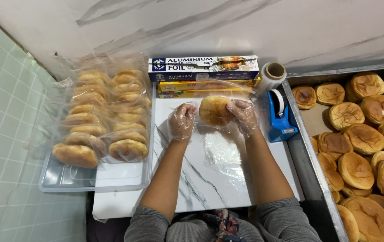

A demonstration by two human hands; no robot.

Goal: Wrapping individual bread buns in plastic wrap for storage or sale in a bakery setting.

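1. Grip: the right hand (243,115), in a thin clear glove, closes its fingers on the right side of a round golden bun (214,110), held just above the board; the left hand (181,122), gloved likewise, is curled shut just beside the bun's left edge, pinching what looks like clear film; whether it touches the bun cannot be told.
2. Beneath: a clear plastic bag (222,152) lies flat on the white marbled board (205,179), under the right wrist.
3. Behind: stacked long boxes of foil and wrap (203,67); a roll of clear film (270,77); a blue tape dispenser (281,118) just right of the hands.
4. Left: a clear tray (66,179) holding two rows of bagged buns (104,114).
5. Right: a metal bin (308,157) full of unwrapped buns (362,139).
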